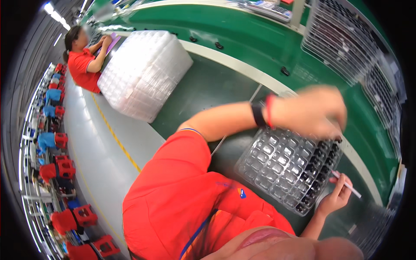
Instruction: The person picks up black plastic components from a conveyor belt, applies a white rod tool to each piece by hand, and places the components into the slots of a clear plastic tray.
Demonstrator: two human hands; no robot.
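Note:
A clear plastic tray with rows of pockets (266, 167) lies on the dark bench in front of me. Small black parts (313, 177) fill several pockets along its right side; those further left look clear. Over the tray's far right corner, my left hand (310, 112) is blurred, its fingers curled down and pressed together. A dark spot shows at its fingertips, too smeared to name. Beside the tray's right edge, my right hand (337, 197) is closed round a thin white pen-like stick (352, 190).
Beyond the bench runs a green conveyor belt (251, 32) carrying a few black parts (284, 71). Clear trays (342, 41) are stacked at the far right. A tall, film-like block of pale trays (143, 73) stands at left, near a seated co-worker in red (84, 69).

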